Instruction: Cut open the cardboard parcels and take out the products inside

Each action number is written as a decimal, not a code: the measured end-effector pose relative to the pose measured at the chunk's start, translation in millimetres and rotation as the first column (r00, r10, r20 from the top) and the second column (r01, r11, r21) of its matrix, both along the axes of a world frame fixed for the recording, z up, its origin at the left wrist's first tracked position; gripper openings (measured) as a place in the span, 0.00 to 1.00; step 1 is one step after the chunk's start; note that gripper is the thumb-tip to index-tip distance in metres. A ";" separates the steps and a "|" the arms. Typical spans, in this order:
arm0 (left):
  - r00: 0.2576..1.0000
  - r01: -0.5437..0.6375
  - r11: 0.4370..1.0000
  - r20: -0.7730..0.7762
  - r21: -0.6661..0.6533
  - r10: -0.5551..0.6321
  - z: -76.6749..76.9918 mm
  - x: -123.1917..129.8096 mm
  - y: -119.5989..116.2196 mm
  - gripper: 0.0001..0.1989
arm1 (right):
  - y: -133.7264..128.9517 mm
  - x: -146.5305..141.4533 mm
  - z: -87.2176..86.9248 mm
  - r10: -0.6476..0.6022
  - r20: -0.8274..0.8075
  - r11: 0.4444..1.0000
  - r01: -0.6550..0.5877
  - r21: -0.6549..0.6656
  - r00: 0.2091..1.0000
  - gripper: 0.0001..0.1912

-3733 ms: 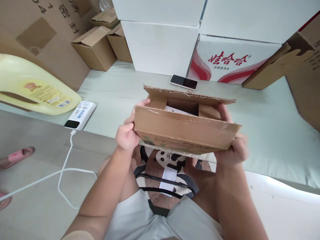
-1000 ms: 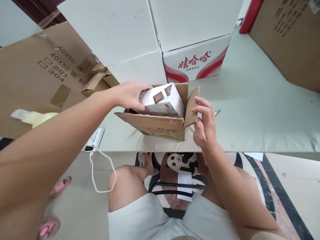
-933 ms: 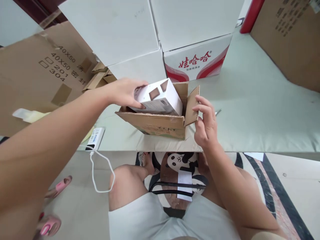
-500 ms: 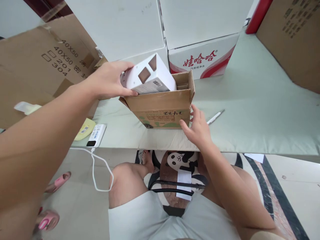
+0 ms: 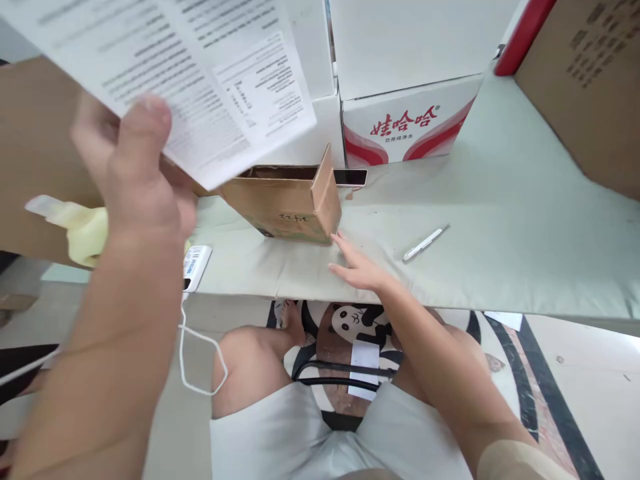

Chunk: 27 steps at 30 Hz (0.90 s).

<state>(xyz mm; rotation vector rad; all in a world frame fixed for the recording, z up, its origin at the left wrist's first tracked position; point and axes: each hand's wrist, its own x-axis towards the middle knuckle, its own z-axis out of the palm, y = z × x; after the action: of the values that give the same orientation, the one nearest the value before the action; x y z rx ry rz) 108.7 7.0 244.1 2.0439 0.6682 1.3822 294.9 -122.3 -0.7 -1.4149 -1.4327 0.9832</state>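
A white box printed with small text [image 5: 240,87] is raised at the upper left, close to the camera, with my left hand [image 5: 140,167] closed on its lower edge. Below and to the right of it, an open brown cardboard box [image 5: 295,210] stands on the pale green cloth, its right flap upright. The white box hides part of its opening. My right hand [image 5: 357,263] has its fingers spread, the fingertips at the lower right corner of the cardboard box, holding nothing.
A white pen-like tool [image 5: 425,243] lies right of the box; a dark-faced flat device [image 5: 353,177] lies behind it. A white power bank [image 5: 197,267] with a cable is at the front edge. White cartons [image 5: 410,127] stand behind, a large brown carton [image 5: 585,93] at right.
My left hand has lifted the white box out of the cardboard box, up and to the left. The cardboard box has shifted left, and my right hand has moved left with it.
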 end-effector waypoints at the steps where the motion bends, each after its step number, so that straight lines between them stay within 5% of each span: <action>1: 0.992 0.054 0.998 0.120 -0.035 -0.049 -13.4 -0.2 -10.6 0.32 | -4.8 1.7 3.0 -0.023 -0.034 1.000 0.022 -0.012 0.999 0.43; 3: 0.967 0.162 0.948 0.235 -0.275 -0.097 -46.2 -2.0 -34.0 0.25 | -17.3 9.0 9.0 -0.115 -0.166 0.993 0.113 -0.026 0.979 0.37; 4: 0.957 0.218 0.873 0.269 -0.436 -0.104 -65.1 -3.5 -46.3 0.25 | -23.8 13.9 11.1 -0.162 -0.257 0.987 0.158 -0.036 0.953 0.35; 6: 0.948 0.306 0.607 0.291 -0.734 -0.126 -105.5 -7.1 -70.7 0.28 | -35.1 24.0 13.1 -0.212 -0.440 0.976 0.212 -0.051 0.873 0.34; 8: 0.948 0.310 0.325 0.266 -0.894 -0.173 -144.5 -10.3 -93.3 0.31 | -43.0 32.2 12.3 -0.196 -0.575 0.977 0.211 -0.041 0.794 0.37; 10: 0.906 0.360 0.016 0.346 -0.933 -0.243 -176.4 -12.5 -111.8 0.33 | -47.8 36.9 10.3 -0.133 -0.650 0.986 0.167 -0.010 0.748 0.42; 12: 0.840 0.445 -0.211 0.487 -0.870 -0.239 -198.2 -13.6 -124.2 0.36 | -50.8 38.5 8.8 -0.060 -0.698 0.994 0.105 0.022 0.714 0.47; 16: 0.690 0.465 -0.511 0.658 -0.723 -0.303 -218.4 -10.8 -131.2 0.43 | -55.6 37.9 10.8 0.023 -0.725 0.998 0.026 0.056 0.688 0.52; 18: 0.627 0.441 -0.575 0.695 -0.689 -0.353 -224.0 -7.6 -131.2 0.46 | -58.4 39.2 14.5 0.052 -0.722 0.997 0.006 0.077 0.690 0.52; 23: 0.636 0.499 -0.487 0.685 -0.717 -0.356 -239.2 -9.1 -132.1 0.40 | -65.3 46.4 22.8 0.111 -0.710 0.994 -0.072 0.085 0.696 0.50; 27: 0.782 0.506 -0.364 0.594 -0.782 -0.189 -241.6 -14.1 -125.6 0.30 | -63.5 48.9 22.4 -0.190 -0.706 0.977 0.201 -0.068 0.682 0.40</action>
<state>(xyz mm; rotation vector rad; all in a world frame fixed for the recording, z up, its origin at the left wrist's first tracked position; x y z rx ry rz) 94.6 -118.6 2.5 0.4681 0.5409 0.1732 343.7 -185.8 21.7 -0.9648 -0.6838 1.1960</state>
